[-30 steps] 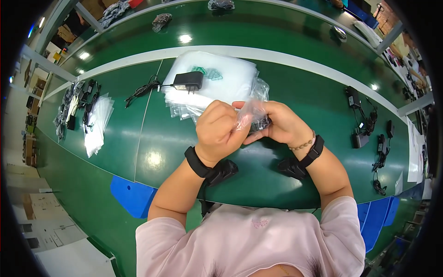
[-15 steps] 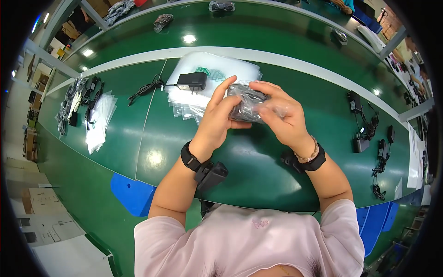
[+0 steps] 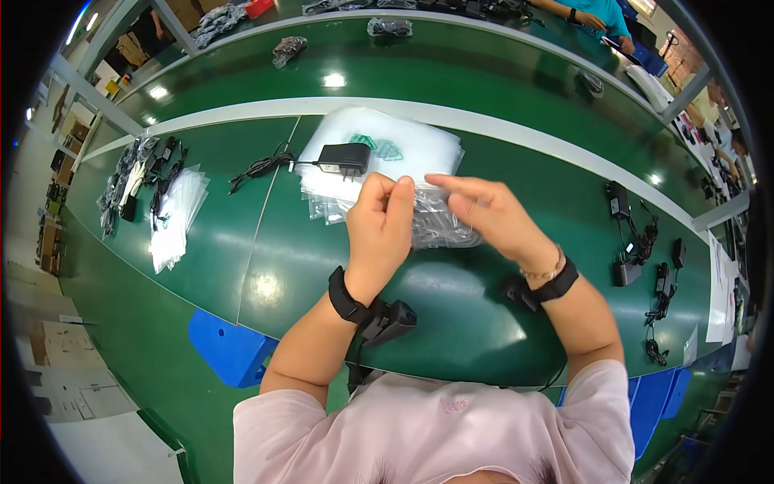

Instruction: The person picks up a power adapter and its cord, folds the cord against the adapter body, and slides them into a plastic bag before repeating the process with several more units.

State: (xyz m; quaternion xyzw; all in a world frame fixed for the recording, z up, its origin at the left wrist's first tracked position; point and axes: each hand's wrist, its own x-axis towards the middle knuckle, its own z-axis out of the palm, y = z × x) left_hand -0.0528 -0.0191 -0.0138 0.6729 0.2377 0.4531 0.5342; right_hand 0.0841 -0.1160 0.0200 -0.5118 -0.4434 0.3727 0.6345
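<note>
- One clear bag (image 3: 442, 228) in hand, dark cable-like contents inside, too blurred to identify. Sits between both hands, over the desk (image 3: 310, 278), at the near edge of the stack of flat bags (image 3: 411, 133); resting or lifted, cannot tell.
- Step, as judged: working the bag's upper edge, probably flattening or closing it, contents already in.
- Next move likely calls for a firm pinch at the left corner plus a light, even run of the right fingers along the edge, without creasing film or pushing contents up.
- Left hand (image 3: 377, 230): thumb upright against curled fingers, clamped on the bag's upper left corner. Forearm angled inward from lower left.
- Right hand (image 3: 493, 218): index stretched leftward along the top edge, thumb lower and apart from it, palm turned inward by the bag's right side. Looks unclamped; fingertip contact with film, cannot tell.
- Just beyond left hand: black adapter (image 3: 344, 156), lying on the stack, cord trailing left.
</note>
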